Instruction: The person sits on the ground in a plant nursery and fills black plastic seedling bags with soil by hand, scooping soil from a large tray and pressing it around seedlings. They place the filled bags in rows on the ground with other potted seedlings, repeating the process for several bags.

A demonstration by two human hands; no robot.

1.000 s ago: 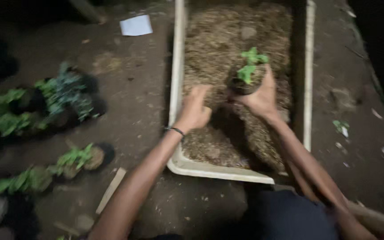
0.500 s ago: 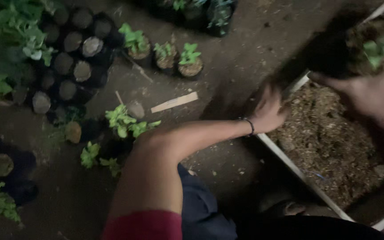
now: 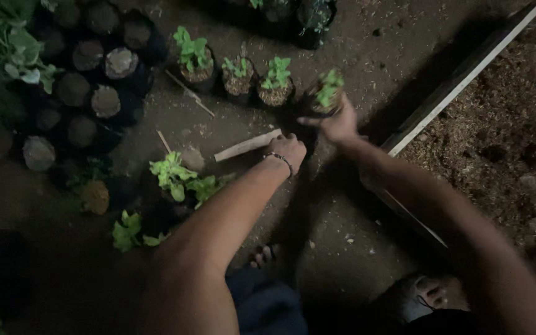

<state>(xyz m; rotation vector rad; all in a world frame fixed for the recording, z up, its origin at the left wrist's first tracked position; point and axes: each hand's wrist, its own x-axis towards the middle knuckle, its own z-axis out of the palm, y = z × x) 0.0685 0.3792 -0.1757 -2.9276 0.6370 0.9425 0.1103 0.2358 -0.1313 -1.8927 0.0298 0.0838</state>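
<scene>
Beside potted row, small green seedling pot (image 3: 325, 94)

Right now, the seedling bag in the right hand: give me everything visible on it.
The seedling bag is a small dark, soft-looking pot with brownish soil at its top and a short green seedling of a few leaves. It is blurred, so finer detail is unclear. It appears roughly upright, at the right end of a row of three similar potted seedlings on the dirt ground. The right hand grips it from below; whether it touches the ground cannot be told.
</scene>
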